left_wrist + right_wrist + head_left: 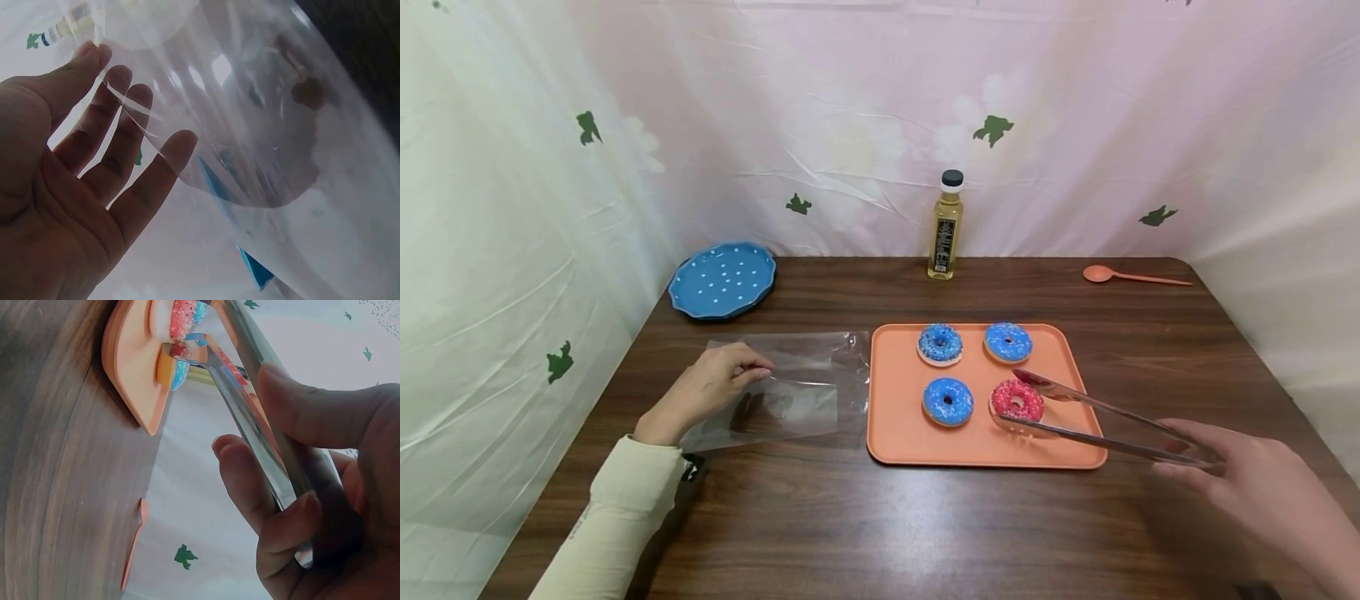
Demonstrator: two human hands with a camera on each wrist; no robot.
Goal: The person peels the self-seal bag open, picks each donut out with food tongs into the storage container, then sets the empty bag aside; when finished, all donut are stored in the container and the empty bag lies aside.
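A clear plastic bag (797, 400) lies left of the tray, its near-left edge lifted. My left hand (718, 383) pinches that edge between thumb and forefinger, with the other fingers spread against the film in the left wrist view. In my right hand (1247, 467) are metal tongs (1097, 425), gripped near their closed end. The arms of the tongs stand apart on either side of a pink donut (1017, 400) with sprinkles. That donut sits at the near right of an orange tray (902, 446), along with three blue donuts (947, 402).
A blue dotted plate (722, 281) stands at the back left of the wooden table (880, 525). An oil bottle (946, 225) is upright behind the tray. At the back right lies an orange spoon (1135, 277). Patterned cloth (865, 125) hangs around the table.
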